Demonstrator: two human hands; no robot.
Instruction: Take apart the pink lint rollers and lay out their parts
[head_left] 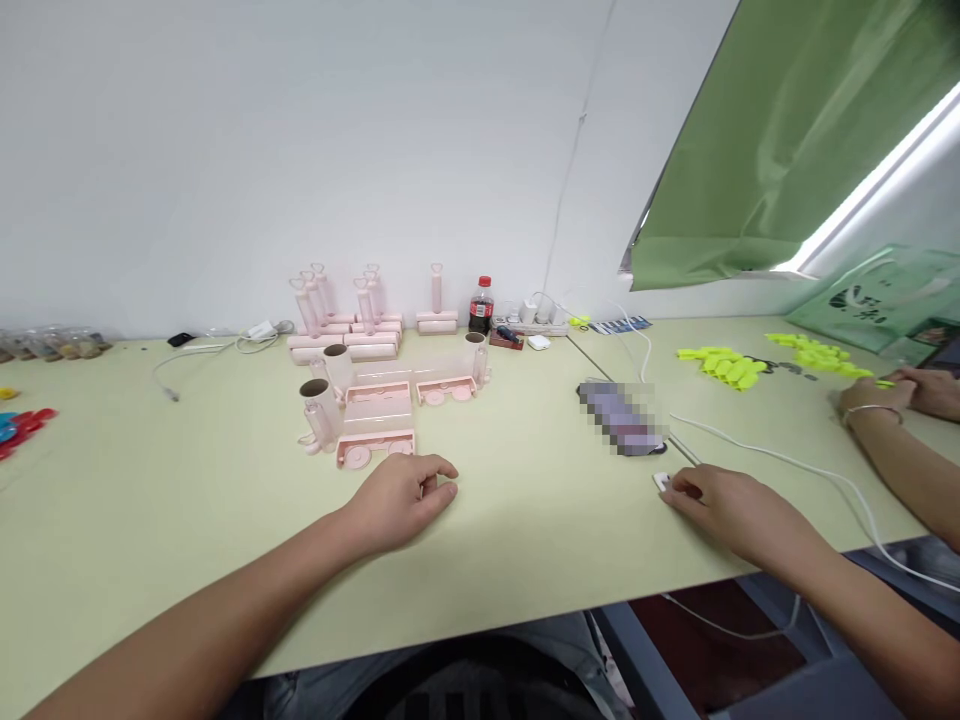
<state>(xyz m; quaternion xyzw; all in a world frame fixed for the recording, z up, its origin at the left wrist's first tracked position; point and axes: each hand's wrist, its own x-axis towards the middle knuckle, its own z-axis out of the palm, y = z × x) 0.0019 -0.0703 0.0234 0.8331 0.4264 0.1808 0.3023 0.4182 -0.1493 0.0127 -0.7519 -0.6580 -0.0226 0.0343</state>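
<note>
Looking down through the head view, I see both hands well apart over the pale green table [525, 540]: the left hand [401, 500], thumb and forefinger parted with nothing between them, is just beside the near pink tray [375, 441]. The right hand [724, 508] has its fingertips at a small white piece [661, 481], though I cannot tell whether they grip it; that piece sits just nearer than the pixelated phone [621, 418], with yellow pieces [724, 366] farther back.

A small white object [661, 482] sits at the right fingers [688, 507].
</note>
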